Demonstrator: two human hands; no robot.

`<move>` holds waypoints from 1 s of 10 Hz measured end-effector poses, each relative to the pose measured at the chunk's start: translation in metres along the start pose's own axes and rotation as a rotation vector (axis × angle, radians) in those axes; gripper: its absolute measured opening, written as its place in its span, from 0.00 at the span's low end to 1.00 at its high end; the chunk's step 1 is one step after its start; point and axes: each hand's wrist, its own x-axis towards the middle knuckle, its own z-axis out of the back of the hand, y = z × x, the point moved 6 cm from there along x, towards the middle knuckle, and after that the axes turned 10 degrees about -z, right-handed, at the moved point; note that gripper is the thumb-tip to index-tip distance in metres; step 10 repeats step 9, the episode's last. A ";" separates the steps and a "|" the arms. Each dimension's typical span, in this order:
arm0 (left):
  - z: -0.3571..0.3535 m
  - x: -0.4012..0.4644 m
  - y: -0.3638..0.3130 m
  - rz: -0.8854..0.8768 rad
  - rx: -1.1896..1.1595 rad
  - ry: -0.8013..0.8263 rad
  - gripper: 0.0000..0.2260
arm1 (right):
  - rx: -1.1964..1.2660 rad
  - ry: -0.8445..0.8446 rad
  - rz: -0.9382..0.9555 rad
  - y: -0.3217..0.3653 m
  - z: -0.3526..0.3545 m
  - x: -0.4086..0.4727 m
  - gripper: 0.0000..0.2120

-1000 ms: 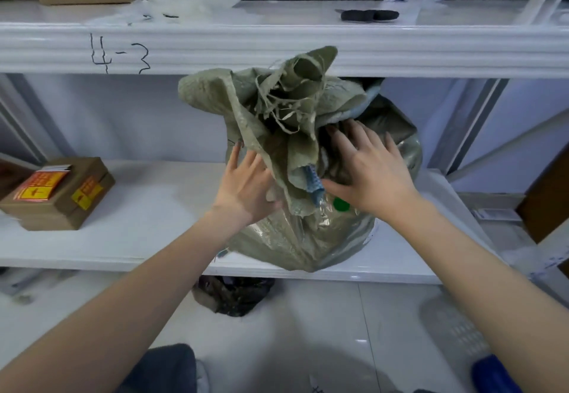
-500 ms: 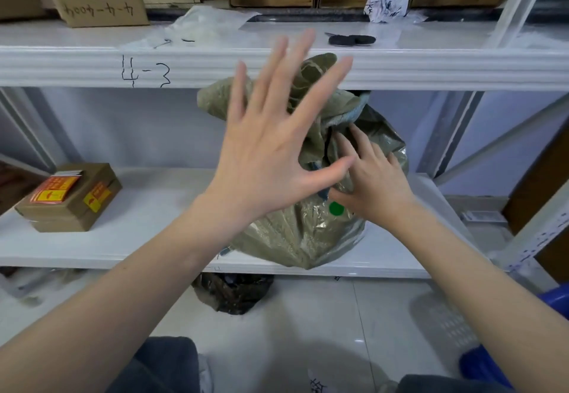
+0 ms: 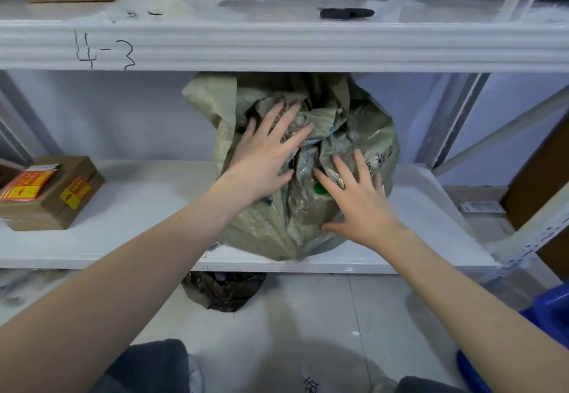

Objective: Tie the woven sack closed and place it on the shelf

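A grey-green woven sack [image 3: 271, 229] stands on the white lower shelf [image 3: 138, 208], its bunched top tucked under the upper shelf beam [image 3: 308, 47]. My left hand [image 3: 264, 155] lies flat on the crumpled top of the sack, fingers spread. My right hand [image 3: 357, 201] presses flat against the sack's front right side, fingers apart, beside a small green spot [image 3: 320, 188]. Neither hand grips anything. The sack's knot is hidden under folds and my left hand.
A brown cardboard box [image 3: 52, 195] with red and yellow labels sits at the shelf's left. The upper shelf holds boxes, plastic film and a black object [image 3: 346, 13]. A dark bag [image 3: 224, 291] lies on the floor below. A blue thing [image 3: 548, 318] is at bottom right.
My left hand rose off the sack, then came down flat on its top. The sack's top went from sticking up before the beam to lying under it. My right hand slid lower.
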 end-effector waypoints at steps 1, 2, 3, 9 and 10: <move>-0.011 0.015 0.012 0.013 -0.036 -0.015 0.37 | 0.009 -0.017 0.006 0.004 -0.010 0.019 0.47; -0.022 0.023 0.025 0.014 -0.026 -0.038 0.37 | 0.007 -0.032 -0.009 0.005 -0.021 0.039 0.46; -0.025 0.030 0.033 0.012 -0.015 -0.073 0.37 | 0.009 -0.051 -0.020 0.002 -0.023 0.054 0.46; 0.055 -0.004 0.017 0.020 0.025 -0.177 0.36 | 0.041 -0.115 -0.072 -0.002 0.050 0.013 0.44; 0.055 -0.004 0.017 0.020 0.025 -0.177 0.36 | 0.041 -0.115 -0.072 -0.002 0.050 0.013 0.44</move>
